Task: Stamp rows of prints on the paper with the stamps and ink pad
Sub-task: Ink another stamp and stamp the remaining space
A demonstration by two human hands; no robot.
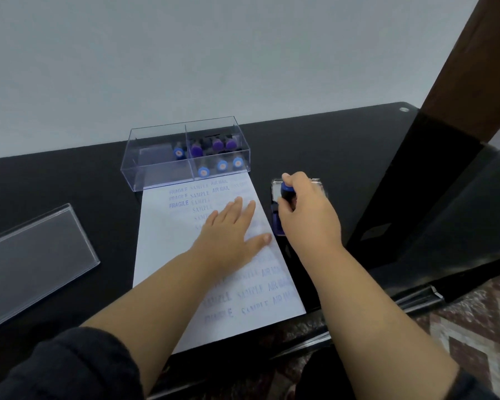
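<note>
Two hands are at work on the black table [70,180]. The left hand [228,235] lies flat on the paper [159,255] with fingers straight and spread, pressing the sheet down and holding nothing. The right hand [306,215] has its fingers curled round a blue-topped stamp [287,192] and holds it upright over the ink pad [276,215], which sits just beside the right edge of the paper; whether the stamp face touches the pad cannot be told, as the hand covers it. Judged from the sheet, the task is well advanced: rows of blue prints reading FRAGILE, SAMPLE and AIR MAIL fill the far end and the near end. The FRAGILE column stops after three prints at the far end, the SAMPLE column fades toward the middle, and the middle band around the left hand carries only faint marks or bare paper. Remaining work appears to be inking the stamp in hand and filling the middle rows. The clear box [185,154] stands at the far edge of the paper and contains further stamps with blue and purple tops. Its clear lid [32,255] lies apart on the left of the table.
</note>
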